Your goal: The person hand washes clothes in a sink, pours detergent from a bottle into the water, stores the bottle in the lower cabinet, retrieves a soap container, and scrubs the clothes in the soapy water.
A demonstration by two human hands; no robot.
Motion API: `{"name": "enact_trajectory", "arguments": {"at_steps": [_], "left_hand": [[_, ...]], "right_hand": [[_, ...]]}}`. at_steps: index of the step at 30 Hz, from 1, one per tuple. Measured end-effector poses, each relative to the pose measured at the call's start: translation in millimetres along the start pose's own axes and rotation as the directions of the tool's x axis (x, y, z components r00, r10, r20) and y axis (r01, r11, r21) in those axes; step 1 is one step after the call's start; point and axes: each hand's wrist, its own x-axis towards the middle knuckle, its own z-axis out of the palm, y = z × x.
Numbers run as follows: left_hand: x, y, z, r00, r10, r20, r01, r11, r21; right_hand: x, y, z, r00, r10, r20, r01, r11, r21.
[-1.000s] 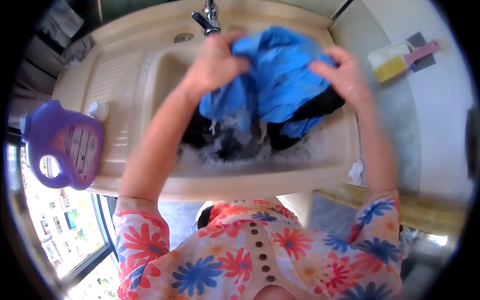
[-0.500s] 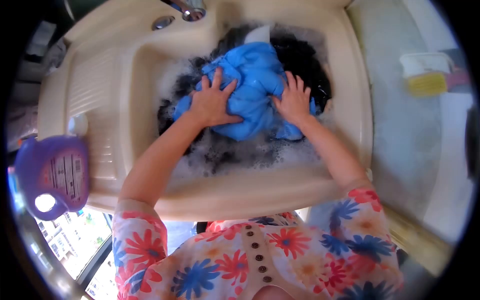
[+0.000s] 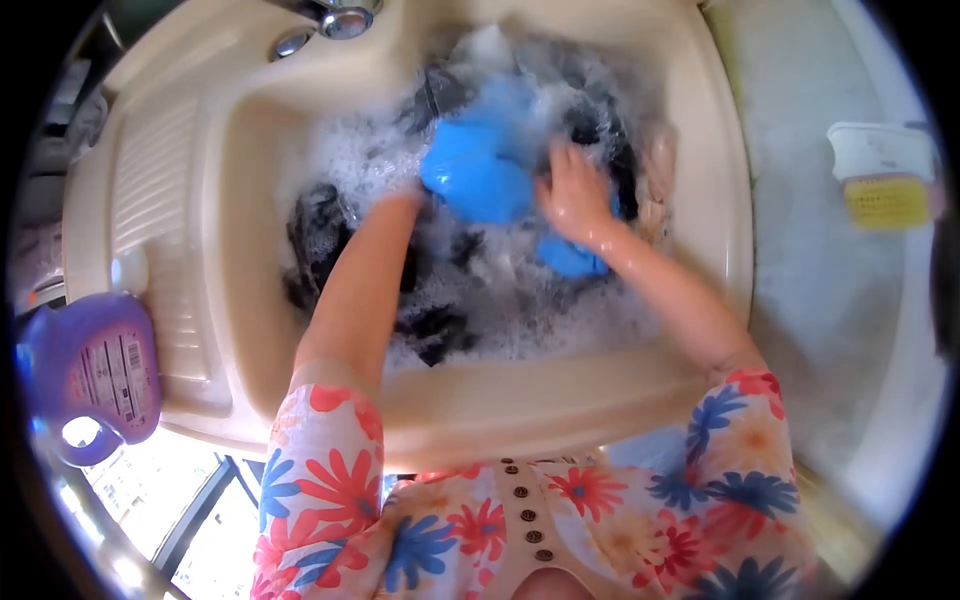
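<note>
Blue cloth sits bunched up in a beige sink full of foamy water. My left hand is at the cloth's left side, blurred, its fingers hidden by the cloth. At the right side of the cloth is my right hand, also blurred; its fingers point up and touch or nearly touch the blue fabric. How far they are bent is unclear. Dark wet clothes lie in the suds around the cloth, and a skin-coloured piece of fabric rests against the right wall.
A purple detergent bottle stands at the left edge by the ribbed washboard. Behind the sink is a metal faucet. On the right ledge are a white item and a yellow brush.
My left hand has gone from lying spread on the blue cloth to its left side. The cloth is more compact and more suds and dark clothes show. The view has shifted slightly.
</note>
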Motion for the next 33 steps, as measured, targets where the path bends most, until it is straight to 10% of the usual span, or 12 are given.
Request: {"name": "enact_trajectory", "arguments": {"at_steps": [3,5,8,9,12,13,18,21,25,30,31,33], "left_hand": [[4.6,-29.1,16.5,0.998,0.044,0.047,-0.027,0.947,-0.320],[-12.4,22.3,-30.5,0.991,0.077,0.109,-0.090,0.989,0.120],[-80.6,77.4,-121.3,0.978,0.057,0.203,-0.072,0.995,0.068],[-91.0,82.9,-138.2,0.972,0.062,0.226,-0.047,0.996,-0.071],[-93.1,30.6,-176.5,0.982,0.003,0.187,0.024,0.989,-0.144],[-97.9,40.1,-191.4,0.981,0.062,0.184,-0.047,0.995,-0.085],[-130.0,113.6,-130.5,0.955,0.297,0.019,-0.273,0.846,0.458],[-104.3,125.6,-97.2,0.977,0.198,0.074,-0.210,0.885,0.415],[-22.4,96.4,-44.0,0.993,0.049,0.107,-0.081,0.943,0.324],[-46.1,94.5,-89.8,0.985,0.121,0.121,-0.084,0.959,-0.271],[-57.1,83.4,-97.8,0.960,0.128,0.249,0.094,0.691,-0.716],[-72.9,73.1,-107.7,0.897,0.144,0.418,0.344,0.367,-0.864]], "right_hand": [[-7.6,39.3,35.0,0.950,-0.267,-0.163,0.242,0.957,-0.157],[19.3,56.7,31.1,0.811,-0.531,-0.245,0.367,0.788,-0.494],[58.0,48.5,-9.5,0.838,0.029,0.545,0.102,0.973,-0.208],[62.6,34.3,-32.7,0.834,0.075,0.547,0.110,0.948,-0.297],[62.3,70.6,-52.3,0.964,-0.200,0.178,0.074,0.836,0.544],[54.5,74.7,-59.4,0.992,0.050,0.118,-0.114,0.769,0.629],[-1.6,13.9,7.7,0.981,-0.131,-0.146,0.102,0.976,-0.192],[16.9,54.8,79.4,0.974,0.222,0.033,-0.225,0.960,0.166],[49.0,40.4,32.6,0.992,0.128,-0.009,-0.124,0.976,0.180],[46.1,25.7,-5.0,0.985,0.173,0.018,-0.169,0.932,0.320],[36.0,23.1,-14.8,0.988,0.157,-0.008,-0.145,0.933,0.329],[5.7,-10.0,-47.9,0.983,0.154,0.102,-0.185,0.807,0.561]]}}
